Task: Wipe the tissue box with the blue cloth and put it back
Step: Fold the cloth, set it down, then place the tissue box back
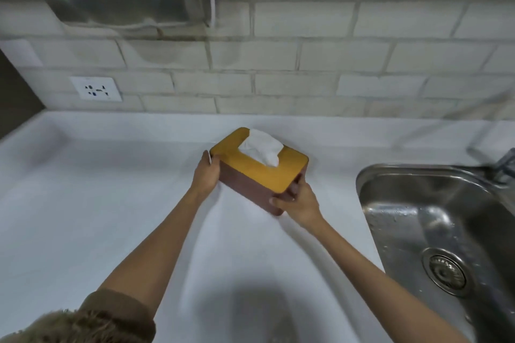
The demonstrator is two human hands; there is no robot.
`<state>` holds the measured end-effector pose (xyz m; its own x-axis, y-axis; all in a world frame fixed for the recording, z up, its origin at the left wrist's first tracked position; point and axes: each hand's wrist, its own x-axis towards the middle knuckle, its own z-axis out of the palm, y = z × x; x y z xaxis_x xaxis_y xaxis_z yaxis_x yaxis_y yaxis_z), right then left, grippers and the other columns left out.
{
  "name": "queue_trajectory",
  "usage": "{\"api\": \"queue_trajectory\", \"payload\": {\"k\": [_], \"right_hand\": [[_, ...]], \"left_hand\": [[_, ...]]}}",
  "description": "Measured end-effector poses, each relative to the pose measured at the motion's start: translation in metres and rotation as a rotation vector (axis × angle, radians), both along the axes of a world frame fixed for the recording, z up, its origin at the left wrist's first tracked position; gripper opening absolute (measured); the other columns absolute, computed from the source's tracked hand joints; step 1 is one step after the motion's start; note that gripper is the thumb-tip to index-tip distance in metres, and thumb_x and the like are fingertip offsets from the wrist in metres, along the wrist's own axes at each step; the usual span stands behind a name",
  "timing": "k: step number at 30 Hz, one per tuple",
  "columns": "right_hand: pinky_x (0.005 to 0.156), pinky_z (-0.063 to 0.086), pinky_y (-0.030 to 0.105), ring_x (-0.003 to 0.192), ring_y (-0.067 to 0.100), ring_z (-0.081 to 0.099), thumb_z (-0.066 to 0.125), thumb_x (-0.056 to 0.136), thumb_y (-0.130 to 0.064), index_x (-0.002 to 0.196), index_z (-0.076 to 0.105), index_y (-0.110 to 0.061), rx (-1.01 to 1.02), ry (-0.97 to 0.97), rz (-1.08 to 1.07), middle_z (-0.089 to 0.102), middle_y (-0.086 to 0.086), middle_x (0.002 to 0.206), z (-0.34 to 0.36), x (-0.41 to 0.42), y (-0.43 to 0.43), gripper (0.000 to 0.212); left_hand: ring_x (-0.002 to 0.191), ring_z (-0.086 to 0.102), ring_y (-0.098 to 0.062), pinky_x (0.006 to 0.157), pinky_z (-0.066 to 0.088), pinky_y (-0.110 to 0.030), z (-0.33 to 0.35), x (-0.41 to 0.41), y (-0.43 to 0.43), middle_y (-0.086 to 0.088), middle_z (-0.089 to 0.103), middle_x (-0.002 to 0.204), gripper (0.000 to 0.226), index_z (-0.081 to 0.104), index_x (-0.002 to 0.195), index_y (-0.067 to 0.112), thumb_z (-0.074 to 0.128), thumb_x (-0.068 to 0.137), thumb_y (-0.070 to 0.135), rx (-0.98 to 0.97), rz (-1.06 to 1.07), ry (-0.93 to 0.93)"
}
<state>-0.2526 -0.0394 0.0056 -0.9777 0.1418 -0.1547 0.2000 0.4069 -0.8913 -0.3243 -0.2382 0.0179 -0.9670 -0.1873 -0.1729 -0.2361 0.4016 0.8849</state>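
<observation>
Near the middle of the frame, the tissue box (257, 172) sits on the white counter (83, 203), left of the sink (434, 217), with a white tissue (262, 150) poking out. No blue cloth shows, so whether the wiping is done cannot be told; the box looks like it is being lifted or set back. Both arms reach forward. The left hand (206, 174) presses the box's left end, and the right hand (298, 200) clamps its near right corner.

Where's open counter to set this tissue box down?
Widest bare stretch: white counter left of the left hand, below the wall socket. Also bare between tissue box and tiled wall. Tight on the right, where the sink begins.
</observation>
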Motion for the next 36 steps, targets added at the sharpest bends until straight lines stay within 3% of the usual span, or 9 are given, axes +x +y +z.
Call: {"api": "queue_trajectory", "payload": {"k": [4, 6, 8, 16, 22, 28, 31, 34, 36], "right_hand": [[0.08, 0.04, 0.025, 0.114, 0.027, 0.058, 0.081, 0.07, -0.011, 0.134, 0.049, -0.01, 0.113, 0.027, 0.018, 0.063, 0.01, 0.122, 0.008, -0.038, 0.027, 0.072], [0.084, 0.042, 0.027, 0.114, 0.028, 0.058, 0.078, 0.073, -0.011, 0.134, 0.05, -0.008, 0.146, 0.033, -0.003, 0.062, 0.011, 0.124, 0.011, -0.054, 0.033, 0.067], [0.084, 0.043, 0.028, 0.112, 0.028, 0.058, 0.075, 0.076, -0.01, 0.134, 0.051, -0.008, 0.154, 0.038, -0.011, 0.062, 0.012, 0.124, 0.013, -0.068, 0.037, 0.063], [0.082, 0.04, 0.024, 0.109, 0.028, 0.059, 0.067, 0.081, -0.01, 0.119, 0.061, -0.006, 0.204, 0.043, -0.045, 0.064, 0.012, 0.119, 0.015, -0.101, 0.032, 0.039], [0.083, 0.039, 0.023, 0.109, 0.027, 0.059, 0.068, 0.079, -0.007, 0.117, 0.063, -0.006, 0.19, 0.047, -0.038, 0.066, 0.011, 0.117, 0.013, -0.103, 0.034, 0.039], [0.083, 0.041, 0.025, 0.106, 0.028, 0.061, 0.068, 0.079, -0.007, 0.111, 0.065, -0.005, 0.198, 0.04, -0.045, 0.067, 0.011, 0.113, 0.012, -0.104, 0.033, 0.032], [0.084, 0.044, 0.028, 0.11, 0.029, 0.06, 0.067, 0.079, -0.008, 0.118, 0.06, -0.004, 0.239, 0.017, -0.046, 0.066, 0.013, 0.117, 0.013, -0.103, 0.032, 0.04], [0.093, 0.043, 0.03, 0.125, 0.03, 0.049, 0.07, 0.079, -0.012, 0.143, 0.033, -0.004, 0.263, -0.105, -0.013, 0.05, 0.014, 0.138, 0.018, -0.1, 0.031, 0.075], [0.095, 0.041, 0.029, 0.131, 0.029, 0.043, 0.071, 0.08, -0.015, 0.149, 0.019, -0.006, 0.283, -0.143, -0.003, 0.041, 0.014, 0.146, 0.022, -0.095, 0.031, 0.087]], "left_hand": [[0.11, 0.053, -0.033, 0.092, 0.043, -0.041, -0.006, -0.018, 0.005, -0.017, 0.054, 0.126, 0.046, 0.043, 0.129, 0.002, 0.029, 0.098, 0.034, 0.004, 0.042, -0.014], [0.091, 0.054, -0.029, 0.078, 0.042, -0.035, -0.01, -0.024, 0.009, -0.016, 0.057, 0.108, 0.044, 0.047, 0.121, 0.0, 0.032, 0.098, 0.034, 0.01, 0.059, -0.004], [0.085, 0.05, -0.025, 0.074, 0.037, -0.031, -0.011, -0.029, 0.014, -0.011, 0.053, 0.098, 0.044, 0.049, 0.119, -0.002, 0.034, 0.097, 0.033, 0.004, 0.075, 0.003], [0.11, 0.052, -0.035, 0.094, 0.043, -0.041, -0.013, -0.044, 0.021, -0.019, 0.051, 0.126, 0.048, 0.043, 0.126, 0.002, 0.037, 0.096, 0.039, 0.016, 0.124, -0.016], [0.104, 0.052, -0.032, 0.084, 0.04, -0.036, -0.015, -0.048, 0.023, -0.021, 0.049, 0.127, 0.051, 0.042, 0.126, 0.001, 0.037, 0.096, 0.041, -0.003, 0.131, -0.025], [0.112, 0.051, -0.035, 0.09, 0.041, -0.039, -0.013, -0.047, 0.023, -0.02, 0.045, 0.132, 0.054, 0.038, 0.13, 0.002, 0.037, 0.096, 0.043, 0.001, 0.116, -0.044], [0.115, 0.049, -0.035, 0.084, 0.036, -0.034, -0.012, -0.045, 0.022, -0.02, 0.042, 0.134, 0.056, 0.036, 0.133, 0.003, 0.038, 0.095, 0.045, 0.002, 0.086, -0.059], [0.11, 0.05, -0.033, 0.08, 0.036, -0.034, -0.008, -0.04, 0.022, -0.02, 0.041, 0.134, 0.055, 0.036, 0.129, 0.003, 0.042, 0.093, 0.044, -0.013, 0.078, -0.054], [0.099, 0.049, -0.03, 0.079, 0.036, -0.033, -0.002, -0.033, 0.023, -0.02, 0.04, 0.131, 0.053, 0.037, 0.127, 0.004, 0.045, 0.092, 0.044, -0.04, 0.075, -0.031]]}}
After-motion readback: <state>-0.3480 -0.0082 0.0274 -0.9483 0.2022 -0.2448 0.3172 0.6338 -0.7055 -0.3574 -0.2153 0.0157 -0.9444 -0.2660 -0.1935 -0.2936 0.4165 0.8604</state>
